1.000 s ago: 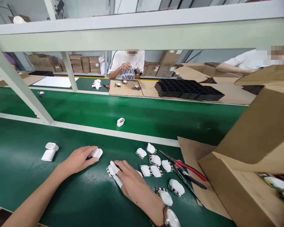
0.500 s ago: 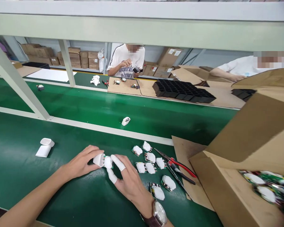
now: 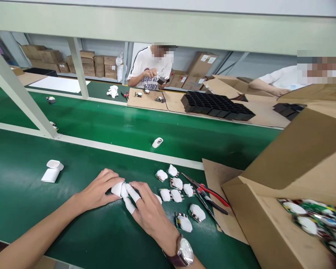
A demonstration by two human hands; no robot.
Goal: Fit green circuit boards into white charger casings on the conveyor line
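My left hand (image 3: 99, 188) grips a small white plastic shell (image 3: 118, 189) on the green bench mat (image 3: 22, 209). My right hand (image 3: 147, 207), with white finger cots on thumb and forefinger, pinches a small white-topped circuit part against the open end of that shell. The part is mostly hidden between the fingers. Several more white-topped circuit boards (image 3: 177, 183) lie just right of my hands. A watch sits on my right wrist.
A white case with a cap (image 3: 52, 170) lies to the left. Red-handled cutters (image 3: 210, 193) rest by an open cardboard box (image 3: 285, 209) holding more boards. One white unit (image 3: 157, 142) lies on the conveyor belt. Two people work across it, near black trays (image 3: 217, 105).
My hands have drawn closer together, pressing the circuit part into the white shell. The white unit on the conveyor has drifted to the right. The camera has tilted down slightly.
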